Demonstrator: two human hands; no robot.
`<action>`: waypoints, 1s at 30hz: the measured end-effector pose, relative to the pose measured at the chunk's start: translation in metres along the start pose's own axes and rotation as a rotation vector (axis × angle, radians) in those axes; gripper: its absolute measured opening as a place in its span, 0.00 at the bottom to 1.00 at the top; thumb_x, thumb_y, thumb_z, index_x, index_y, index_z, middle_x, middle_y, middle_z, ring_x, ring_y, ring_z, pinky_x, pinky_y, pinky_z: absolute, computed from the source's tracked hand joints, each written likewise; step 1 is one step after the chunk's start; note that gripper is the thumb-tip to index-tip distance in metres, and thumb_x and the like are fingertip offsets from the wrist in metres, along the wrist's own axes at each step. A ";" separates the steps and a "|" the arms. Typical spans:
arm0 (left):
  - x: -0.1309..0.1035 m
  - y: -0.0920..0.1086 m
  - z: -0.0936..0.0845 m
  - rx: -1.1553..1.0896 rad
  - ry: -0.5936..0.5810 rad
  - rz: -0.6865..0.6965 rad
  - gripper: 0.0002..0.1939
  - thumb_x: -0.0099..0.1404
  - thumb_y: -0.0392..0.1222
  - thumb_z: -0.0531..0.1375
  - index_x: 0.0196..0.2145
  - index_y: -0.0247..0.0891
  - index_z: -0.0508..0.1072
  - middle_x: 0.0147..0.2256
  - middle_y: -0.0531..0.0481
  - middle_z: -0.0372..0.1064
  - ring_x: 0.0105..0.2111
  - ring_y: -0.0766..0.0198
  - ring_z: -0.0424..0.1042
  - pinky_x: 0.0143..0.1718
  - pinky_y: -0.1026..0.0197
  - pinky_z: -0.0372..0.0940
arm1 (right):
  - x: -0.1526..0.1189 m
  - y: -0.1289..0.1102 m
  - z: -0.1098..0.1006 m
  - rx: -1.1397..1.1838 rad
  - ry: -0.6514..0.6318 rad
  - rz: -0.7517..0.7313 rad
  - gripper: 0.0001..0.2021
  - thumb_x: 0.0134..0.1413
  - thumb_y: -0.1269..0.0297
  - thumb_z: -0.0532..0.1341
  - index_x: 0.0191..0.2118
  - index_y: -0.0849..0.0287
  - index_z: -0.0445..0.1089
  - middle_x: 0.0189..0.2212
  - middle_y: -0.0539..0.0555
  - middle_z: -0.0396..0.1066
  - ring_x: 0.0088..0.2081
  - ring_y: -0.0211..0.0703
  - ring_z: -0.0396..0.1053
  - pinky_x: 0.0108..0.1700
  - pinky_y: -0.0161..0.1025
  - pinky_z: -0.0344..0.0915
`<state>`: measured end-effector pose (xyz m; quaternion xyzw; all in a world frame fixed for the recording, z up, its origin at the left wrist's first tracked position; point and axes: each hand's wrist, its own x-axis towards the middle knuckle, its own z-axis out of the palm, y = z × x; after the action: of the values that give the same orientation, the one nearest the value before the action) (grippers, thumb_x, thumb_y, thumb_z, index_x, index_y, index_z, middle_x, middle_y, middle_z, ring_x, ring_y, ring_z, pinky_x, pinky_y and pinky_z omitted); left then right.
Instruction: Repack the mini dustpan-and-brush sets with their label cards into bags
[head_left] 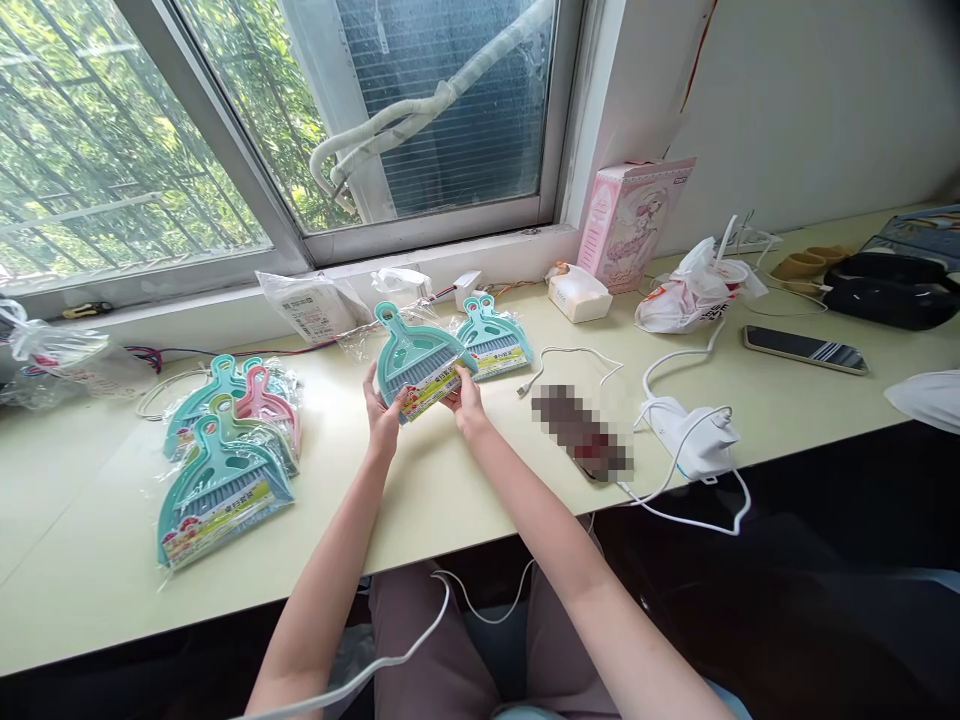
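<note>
Between my two hands is a teal dustpan-and-brush set [417, 358] in clear wrap with a yellow-green label, tilted with its handle toward the window. My left hand [384, 418] grips its lower left edge, thumb on the label. At its lower right edge, my right hand [464, 398] is closed on it. Just behind it to the right, a similar teal set [493, 340] lies on the table. Several wrapped sets lie at the left, among them a teal one [225, 495] in front and a pink one [268, 408].
On the pale table [420, 510] are a tissue pack [579, 293], a pink box [634, 225], a white plastic bag [686, 290], a phone [805, 349], a blurred-out phone-like object [583, 435] and a white power strip [691, 438] with cables. Wrapped packets stand along the windowsill.
</note>
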<state>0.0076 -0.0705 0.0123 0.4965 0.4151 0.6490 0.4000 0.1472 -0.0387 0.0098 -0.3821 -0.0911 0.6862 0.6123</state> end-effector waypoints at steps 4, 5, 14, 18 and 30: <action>0.001 0.001 -0.001 0.021 0.030 0.025 0.45 0.57 0.54 0.69 0.66 0.49 0.53 0.58 0.42 0.66 0.57 0.51 0.69 0.57 0.50 0.66 | -0.002 -0.001 0.001 0.018 -0.080 0.009 0.07 0.58 0.59 0.63 0.35 0.58 0.69 0.26 0.49 0.76 0.29 0.38 0.75 0.36 0.36 0.76; 0.002 0.001 -0.002 0.026 0.049 0.034 0.44 0.57 0.53 0.69 0.66 0.49 0.54 0.59 0.42 0.65 0.57 0.51 0.68 0.58 0.51 0.65 | -0.002 -0.001 0.002 0.014 -0.129 0.000 0.07 0.57 0.60 0.63 0.36 0.58 0.69 0.27 0.49 0.77 0.30 0.38 0.76 0.38 0.37 0.76; 0.001 0.001 -0.004 0.009 -0.114 -0.180 0.34 0.53 0.51 0.71 0.54 0.37 0.70 0.52 0.37 0.73 0.50 0.46 0.75 0.52 0.47 0.70 | -0.003 0.001 0.001 -0.032 -0.219 -0.153 0.10 0.45 0.73 0.70 0.35 0.59 0.71 0.33 0.51 0.79 0.42 0.45 0.78 0.50 0.44 0.76; -0.003 0.006 0.001 -0.009 -0.414 -0.362 0.32 0.56 0.52 0.70 0.55 0.37 0.72 0.58 0.34 0.68 0.52 0.40 0.74 0.52 0.44 0.69 | -0.002 -0.007 -0.005 0.040 -0.147 -0.239 0.10 0.48 0.73 0.67 0.39 0.58 0.72 0.37 0.52 0.80 0.42 0.43 0.78 0.50 0.41 0.75; 0.013 0.000 -0.019 -0.033 -0.166 -0.341 0.28 0.52 0.47 0.72 0.48 0.33 0.73 0.46 0.38 0.76 0.40 0.49 0.80 0.35 0.56 0.77 | -0.014 0.012 0.003 -0.065 -0.223 -0.238 0.11 0.46 0.71 0.70 0.38 0.59 0.72 0.38 0.52 0.79 0.45 0.43 0.77 0.52 0.43 0.75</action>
<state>-0.0133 -0.0607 0.0131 0.4643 0.4482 0.5353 0.5450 0.1359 -0.0531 0.0107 -0.3096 -0.2253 0.6436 0.6627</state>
